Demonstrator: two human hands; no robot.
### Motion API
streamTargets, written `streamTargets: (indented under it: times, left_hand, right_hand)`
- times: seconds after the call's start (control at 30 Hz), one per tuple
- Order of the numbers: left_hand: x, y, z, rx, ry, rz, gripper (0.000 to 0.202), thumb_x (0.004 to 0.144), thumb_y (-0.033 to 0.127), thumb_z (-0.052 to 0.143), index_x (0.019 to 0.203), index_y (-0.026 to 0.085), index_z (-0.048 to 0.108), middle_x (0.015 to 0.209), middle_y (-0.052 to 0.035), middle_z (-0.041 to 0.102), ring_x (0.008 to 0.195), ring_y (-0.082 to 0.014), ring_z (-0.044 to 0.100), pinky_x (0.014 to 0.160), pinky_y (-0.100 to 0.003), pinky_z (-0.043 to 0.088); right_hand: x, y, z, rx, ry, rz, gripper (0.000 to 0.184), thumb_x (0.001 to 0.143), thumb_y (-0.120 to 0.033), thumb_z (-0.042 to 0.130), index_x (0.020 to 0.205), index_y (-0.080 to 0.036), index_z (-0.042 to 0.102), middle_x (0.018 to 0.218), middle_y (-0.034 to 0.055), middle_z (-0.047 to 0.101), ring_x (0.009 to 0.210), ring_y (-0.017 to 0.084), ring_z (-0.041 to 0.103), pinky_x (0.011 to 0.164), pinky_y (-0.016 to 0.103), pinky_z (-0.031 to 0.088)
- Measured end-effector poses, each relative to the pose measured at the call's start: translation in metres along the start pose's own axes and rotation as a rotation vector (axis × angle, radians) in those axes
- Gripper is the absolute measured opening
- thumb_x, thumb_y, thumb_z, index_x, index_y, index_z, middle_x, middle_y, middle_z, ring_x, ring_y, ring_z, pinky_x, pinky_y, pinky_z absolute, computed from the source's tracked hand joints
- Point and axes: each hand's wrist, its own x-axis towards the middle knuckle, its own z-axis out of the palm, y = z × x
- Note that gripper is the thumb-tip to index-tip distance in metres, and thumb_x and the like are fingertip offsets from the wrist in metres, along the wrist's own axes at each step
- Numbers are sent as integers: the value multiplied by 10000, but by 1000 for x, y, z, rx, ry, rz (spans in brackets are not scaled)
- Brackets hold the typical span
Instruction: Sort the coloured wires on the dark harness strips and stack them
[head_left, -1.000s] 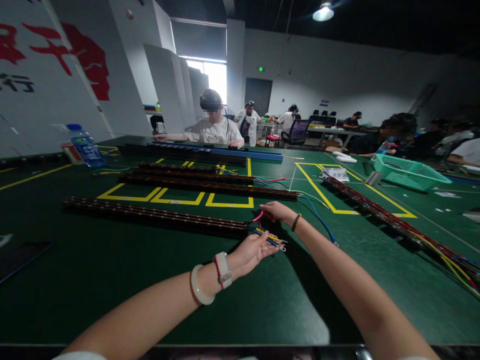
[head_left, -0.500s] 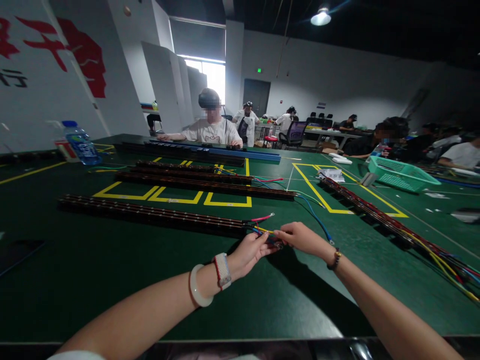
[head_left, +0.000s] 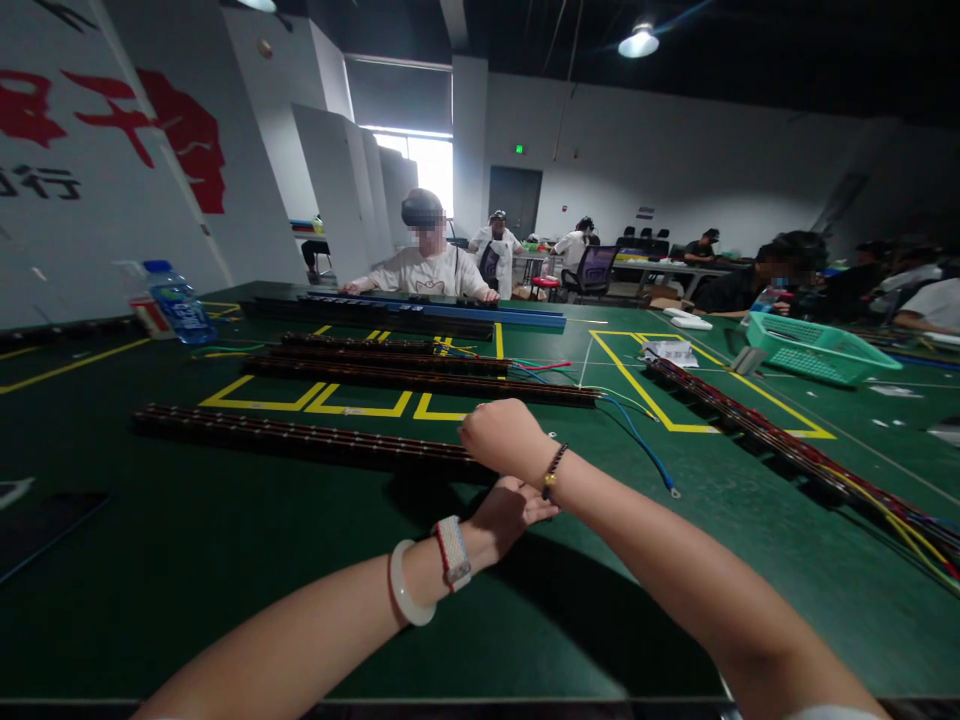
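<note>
A long dark strip with bare metal dots along it (head_left: 300,432) lies on the green table, its right end running under my hands. My right hand (head_left: 506,438) is curled over that end, knuckles up; what its fingers grip is hidden. Just below it, my left hand (head_left: 514,515) is at the strip's coloured wires, fingers partly extended and thumb covered by the right hand. Most of those wires are hidden; one small ring terminal (head_left: 553,435) peeks out above the right wrist.
Behind lie more dark strips (head_left: 420,378), one trailing a blue wire (head_left: 637,440). A wired strip (head_left: 750,435) slants along the right, near a green basket (head_left: 825,350). A bottle (head_left: 180,305) stands left, a dark flat object (head_left: 56,525) nearer. A co-worker (head_left: 427,265) sits opposite.
My right hand has moved left and up, from the wire ends to over the strip's end, and has turned knuckles up. The left hand stays low beside the wires. The view has shifted slightly.
</note>
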Motion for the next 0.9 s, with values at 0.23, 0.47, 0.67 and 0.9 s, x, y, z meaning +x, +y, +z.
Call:
streamTargets:
  times: [0.23, 0.47, 0.67, 0.9]
  left_hand:
    - [-1, 2, 3, 34, 8, -16, 173, 794, 256, 628, 876, 106, 600, 836, -113, 675, 771, -195, 658, 850, -391, 485]
    - [-5, 0, 1, 30, -2, 1, 104, 872, 213, 532, 871, 112, 558, 906, -130, 680, 846, -195, 664, 884, -386, 471]
    - [-6, 8, 4, 192, 8, -107, 273, 950, 322, 351, 822, 125, 491, 786, -131, 674, 732, -182, 672, 785, -360, 493]
    - [-2, 29, -10, 487, -42, -315, 350, 955, 363, 291, 781, 133, 491, 586, -71, 639, 502, -147, 609, 561, -278, 463]
  right_hand:
    - [4, 10, -1, -2, 28, 92, 365, 927, -322, 422, 752, -125, 674, 750, 123, 666, 691, 190, 622, 576, 247, 391]
    - [-44, 94, 51, 530, 405, 298, 500, 951, -505, 299, 724, -161, 581, 659, 5, 554, 618, 125, 489, 572, 233, 351]
    - [-72, 125, 128, 653, 265, 247, 345, 911, -447, 439, 961, -173, 643, 924, 60, 642, 867, 180, 549, 786, 299, 389]
    - [-70, 130, 141, 686, 148, 286, 384, 883, -499, 466, 840, -163, 648, 793, 41, 654, 740, 172, 537, 670, 274, 369]
